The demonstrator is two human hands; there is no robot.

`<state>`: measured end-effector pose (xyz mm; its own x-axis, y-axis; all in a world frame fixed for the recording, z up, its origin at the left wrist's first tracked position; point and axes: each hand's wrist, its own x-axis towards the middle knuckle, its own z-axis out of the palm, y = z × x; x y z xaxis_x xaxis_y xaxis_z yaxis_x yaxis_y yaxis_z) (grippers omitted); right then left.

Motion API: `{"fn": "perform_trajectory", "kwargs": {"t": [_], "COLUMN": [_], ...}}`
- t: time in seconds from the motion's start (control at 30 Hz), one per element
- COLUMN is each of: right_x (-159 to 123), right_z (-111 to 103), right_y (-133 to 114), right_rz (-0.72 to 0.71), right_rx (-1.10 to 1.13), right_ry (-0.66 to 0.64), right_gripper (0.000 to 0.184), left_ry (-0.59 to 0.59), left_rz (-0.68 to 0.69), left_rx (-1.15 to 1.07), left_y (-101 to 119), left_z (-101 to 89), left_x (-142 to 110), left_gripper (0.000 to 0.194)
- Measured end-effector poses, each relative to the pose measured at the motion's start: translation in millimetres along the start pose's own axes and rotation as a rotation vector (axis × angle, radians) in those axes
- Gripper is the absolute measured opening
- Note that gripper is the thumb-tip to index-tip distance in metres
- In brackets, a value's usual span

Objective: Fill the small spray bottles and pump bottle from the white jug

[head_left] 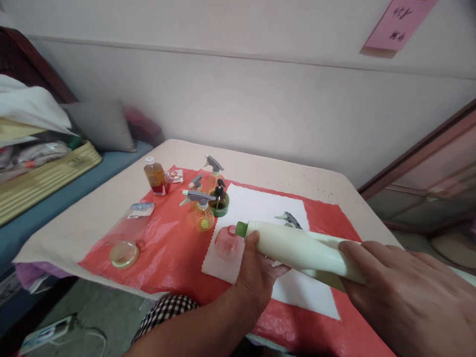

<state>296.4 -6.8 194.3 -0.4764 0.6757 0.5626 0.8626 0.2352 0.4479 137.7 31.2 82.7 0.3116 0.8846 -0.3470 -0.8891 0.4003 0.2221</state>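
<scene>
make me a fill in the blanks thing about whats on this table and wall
The left hand and right hand hold the large pale bottle, whose end by the round pink bottle is coloured ____.
That round bottle stands on a sheet coloured ____.
The bottles with grey trigger heads number ____.
The paper note on the wall is coloured ____.

Missing words: green; white; three; pink

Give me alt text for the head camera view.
Two hands, left and right, tip a pale green bottle toward the mouth of a clear round bottle on a white sheet. Nearby on red plastic stand spray bottles, a dark pump bottle and an amber bottle.
</scene>
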Motion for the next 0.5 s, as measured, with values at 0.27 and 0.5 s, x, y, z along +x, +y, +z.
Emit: {"fn": "perform_trajectory", "kwargs": {"t": [0.27,0.5], "right_x": [1.1,-2.5], "right_z": [0.7,0.4], "right_y": [0.5,0.0], "right_rz": [0.000,0.042], "right_rx": [-0.004,0.006], "right_ry": [-0.006,-0.041], "right_gripper": [0.013,0.013], "left_ry": [-0.010,0.008], "left_rz": [0.006,0.010], "left_rx": [-0.002,0.004], "left_y": [-0.2,-0.5], "left_z": [-0.5,-0.4], "left_x": [0.3,0.4], "left_gripper": [0.054,0.055]}}
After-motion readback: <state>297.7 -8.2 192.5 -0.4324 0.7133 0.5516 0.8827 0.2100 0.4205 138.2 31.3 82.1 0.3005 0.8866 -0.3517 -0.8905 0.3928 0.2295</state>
